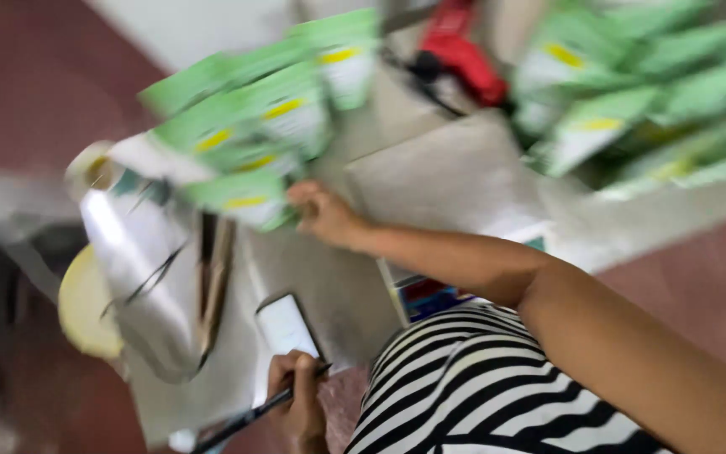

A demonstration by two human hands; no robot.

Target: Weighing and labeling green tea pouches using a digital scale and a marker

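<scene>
The view is blurred by motion. My right hand reaches forward and touches the lower edge of a fanned stack of green and white packets; whether it grips one I cannot tell. My left hand is low in the view, closed around a dark pen. A small white phone-like slab lies flat just above that hand. My striped clothing fills the bottom middle.
A second pile of green packets lies at the top right on a grey sheet. A red tool sits between the piles. A shiny silver bag and a yellow round object are at left.
</scene>
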